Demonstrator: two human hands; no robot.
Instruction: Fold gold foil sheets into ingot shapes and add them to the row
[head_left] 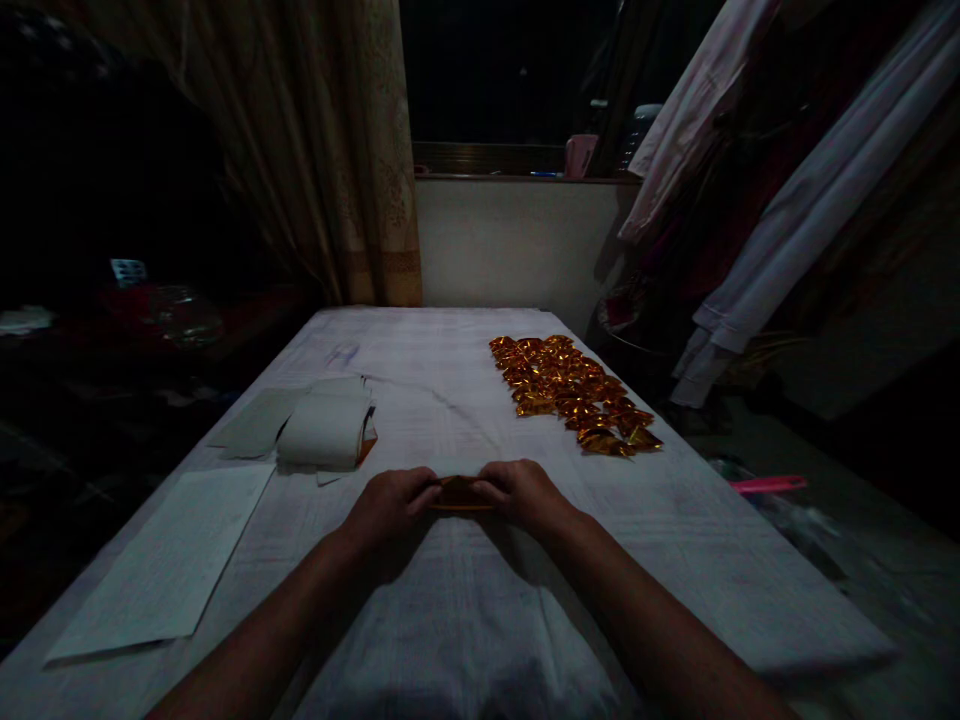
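My left hand [390, 503] and my right hand [521, 492] meet at the middle of the table, fingers closed in a pinch on the two ends of a small gold foil paper [459, 494]. The paper lies low over the white cloth [450, 600], partly hidden by my fingers. Rows of several folded gold foil pieces [571, 392] lie on the cloth to the far right of my hands.
A stack of pale sheets with a curled top [324, 430] sits left of my hands, and a large flat sheet [169, 565] lies at the near left. A curtain [337, 150] and hanging clothes [750, 200] stand behind the table. The room is dark.
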